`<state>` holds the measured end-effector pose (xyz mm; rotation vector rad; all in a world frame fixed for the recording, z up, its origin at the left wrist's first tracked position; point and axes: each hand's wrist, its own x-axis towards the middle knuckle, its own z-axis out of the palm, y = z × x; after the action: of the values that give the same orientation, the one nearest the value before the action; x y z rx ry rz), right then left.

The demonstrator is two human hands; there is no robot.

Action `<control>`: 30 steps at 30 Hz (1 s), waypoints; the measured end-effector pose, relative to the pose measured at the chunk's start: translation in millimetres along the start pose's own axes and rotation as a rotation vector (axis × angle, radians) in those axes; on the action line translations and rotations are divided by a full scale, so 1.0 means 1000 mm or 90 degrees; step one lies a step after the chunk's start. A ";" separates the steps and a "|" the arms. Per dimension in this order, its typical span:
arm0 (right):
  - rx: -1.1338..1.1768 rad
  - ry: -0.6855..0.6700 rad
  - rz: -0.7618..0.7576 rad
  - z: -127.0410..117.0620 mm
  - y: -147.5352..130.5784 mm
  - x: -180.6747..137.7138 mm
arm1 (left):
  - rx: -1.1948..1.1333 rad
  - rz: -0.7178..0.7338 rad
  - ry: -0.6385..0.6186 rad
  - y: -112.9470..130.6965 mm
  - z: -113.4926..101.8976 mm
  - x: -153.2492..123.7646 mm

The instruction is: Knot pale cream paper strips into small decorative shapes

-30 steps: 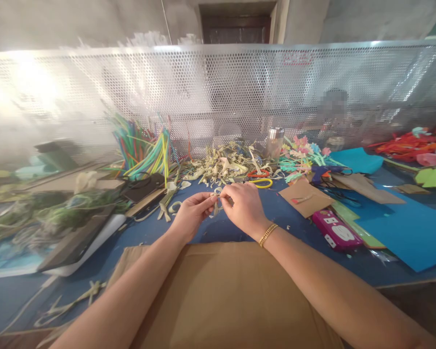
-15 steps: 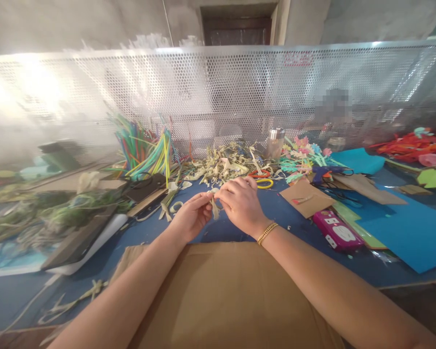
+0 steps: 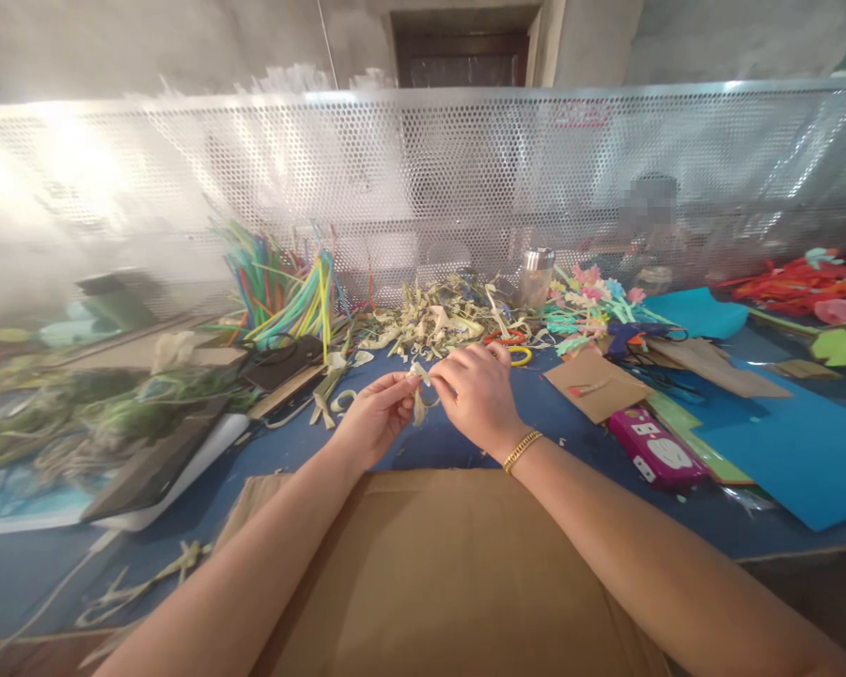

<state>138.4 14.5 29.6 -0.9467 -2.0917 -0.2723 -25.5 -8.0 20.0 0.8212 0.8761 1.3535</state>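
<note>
My left hand [image 3: 372, 416] and my right hand [image 3: 477, 393] meet over the blue table top [image 3: 451, 437], both pinching a small pale leaf strip [image 3: 418, 395] whose loose ends hang down between them. A gold bracelet [image 3: 520, 450] sits on my right wrist. Behind the hands lies a heap of pale leaf scraps [image 3: 437, 324]. A brown cardboard sheet [image 3: 423, 583] lies under my forearms.
A bundle of coloured strips [image 3: 282, 287] stands at the back left, black scissors [image 3: 282, 353] near it. To the right lie a pink box [image 3: 654, 449], blue paper [image 3: 796, 451], brown card [image 3: 592, 384], paper flowers [image 3: 592, 301] and a jar [image 3: 536, 275]. A perforated metal screen [image 3: 465, 179] closes off the back.
Both hands kept pinching the strip and worked it with small finger shifts; the right hand moved slightly away and back. The strip's ends now hang lower between the hands.
</note>
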 end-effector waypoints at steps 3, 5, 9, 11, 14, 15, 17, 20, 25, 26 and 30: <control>-0.006 -0.001 -0.001 -0.001 -0.001 0.000 | 0.002 -0.001 0.000 0.000 0.000 0.000; -0.009 0.002 -0.003 0.000 -0.001 0.000 | -0.001 0.002 0.001 0.000 -0.001 0.000; -0.008 0.014 -0.003 0.001 0.000 0.000 | 0.001 0.000 0.005 0.000 -0.001 0.000; -0.006 0.022 -0.004 0.000 0.000 0.000 | -0.002 -0.001 0.009 0.000 -0.001 0.000; 0.006 0.019 -0.043 -0.001 -0.002 0.001 | -0.014 0.002 0.011 0.000 -0.001 0.001; 0.012 0.013 -0.066 -0.002 -0.002 0.001 | -0.017 0.003 0.009 0.000 -0.001 0.001; 0.016 -0.003 -0.112 -0.002 -0.004 0.000 | -0.022 0.004 0.003 0.000 -0.001 0.000; 0.000 -0.019 -0.145 -0.001 -0.004 0.000 | -0.026 0.000 -0.001 0.000 -0.001 0.000; -0.046 -0.021 -0.166 0.000 -0.004 0.000 | -0.005 0.004 0.001 0.001 -0.001 -0.002; -0.052 -0.020 -0.173 0.000 -0.004 0.000 | 0.000 0.006 0.002 0.001 -0.001 -0.002; -0.069 -0.013 -0.195 -0.002 -0.006 0.000 | 0.002 0.014 0.006 0.002 -0.001 -0.002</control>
<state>135.7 9.6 31.5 -0.6887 -2.2576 -0.5389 -27.1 -10.2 21.3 0.8308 0.8791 1.3766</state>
